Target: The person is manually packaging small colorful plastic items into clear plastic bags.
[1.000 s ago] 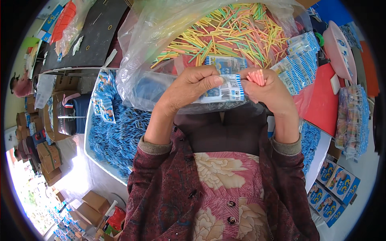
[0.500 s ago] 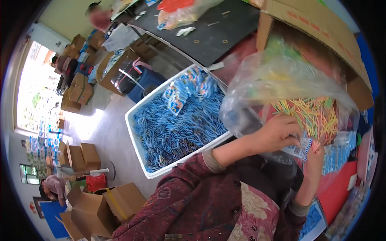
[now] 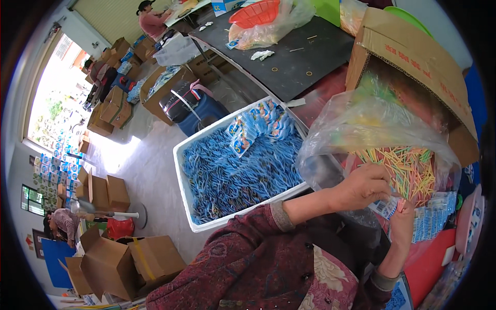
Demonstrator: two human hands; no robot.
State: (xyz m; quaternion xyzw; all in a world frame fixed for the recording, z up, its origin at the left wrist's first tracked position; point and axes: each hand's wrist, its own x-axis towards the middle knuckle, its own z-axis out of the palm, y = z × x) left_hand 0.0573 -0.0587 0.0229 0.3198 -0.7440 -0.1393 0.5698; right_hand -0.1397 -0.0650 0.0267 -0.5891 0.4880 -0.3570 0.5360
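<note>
Both hands meet at a small blue-and-white printed packet (image 3: pixel 385 207) in front of a clear plastic bag (image 3: pixel 330 132). My right hand (image 3: pixel 402 223) grips the packet, with its fingers closed round one end. My left hand (image 3: pixel 364 185) is closed, thumb and fingers pinched together at the packet's upper edge; whatever is between its fingertips is too small to make out. Just beyond the hands, thin yellow, green and pink sticks (image 3: pixel 408 168) lie loose in the bag. More blue patterned packets (image 3: pixel 434 214) lie right of my right hand.
A white foam box (image 3: pixel 182 170) full of thin blue strips (image 3: pixel 243 170) stands to the left, with blue printed packets (image 3: pixel 240 139) on top. A cardboard box (image 3: pixel 413 41) rises behind the bag. The black table (image 3: pixel 289 57) carries a red basket (image 3: pixel 256 13). Open cartons (image 3: pixel 111 258) stand lower left; other people work farther off.
The view has shifted, so the scene sits lower and farther right. My left hand's fingers have drawn closer together over the packet, which stays in my right hand.
</note>
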